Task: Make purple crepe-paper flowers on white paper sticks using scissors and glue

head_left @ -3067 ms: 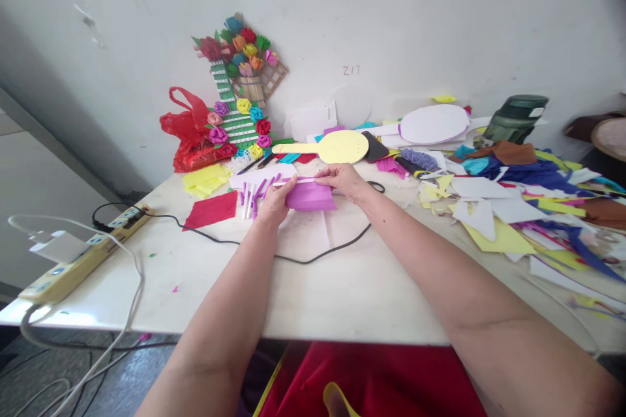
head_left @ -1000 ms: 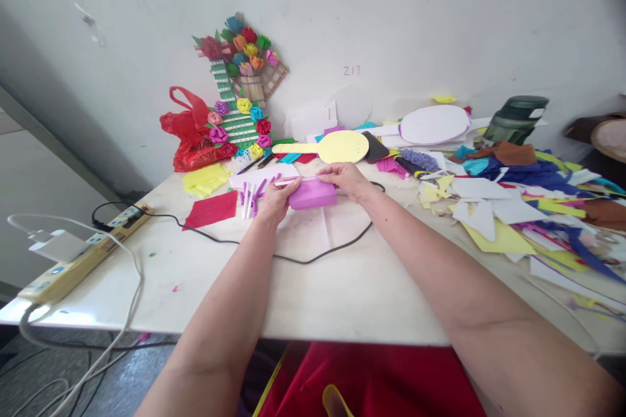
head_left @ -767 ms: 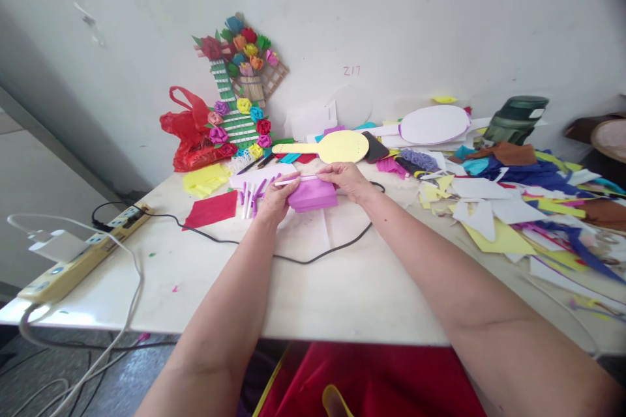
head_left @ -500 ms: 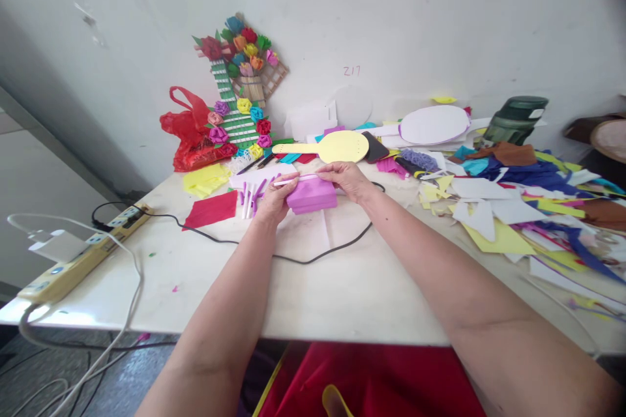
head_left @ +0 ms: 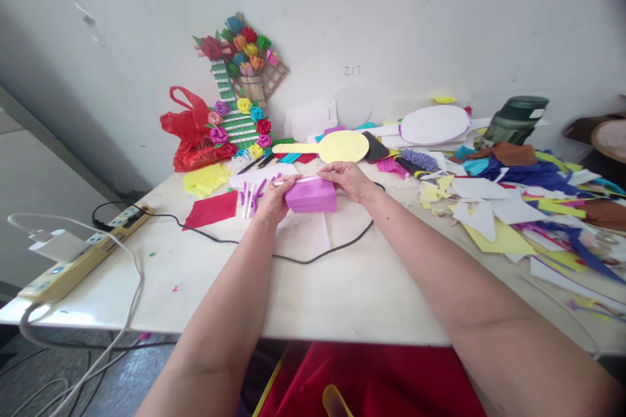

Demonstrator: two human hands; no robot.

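Observation:
A sheet of purple paper (head_left: 312,197) hangs between my two hands above the table, with a thin white stick (head_left: 307,178) along its top edge. My left hand (head_left: 275,199) pinches the left end of the paper and stick. The right end is gripped by the closed fingers of my right hand (head_left: 345,179). Left of my left hand lie several short white and purple sticks (head_left: 250,199) and a red paper piece (head_left: 212,209). A yellow paddle-shaped card (head_left: 343,146) lies just behind my right hand.
A black cable (head_left: 306,262) loops across the table around my hands. At the left is a power strip (head_left: 112,232). Paper scraps (head_left: 493,208) and a green bottle (head_left: 516,118) are at the right. Flower decorations (head_left: 239,117) and a red bag (head_left: 188,130) stand at the back left.
The purple paper has turned slightly between my fingers, and its lower folds hang a little differently. Both hands have stayed in nearly the same place.

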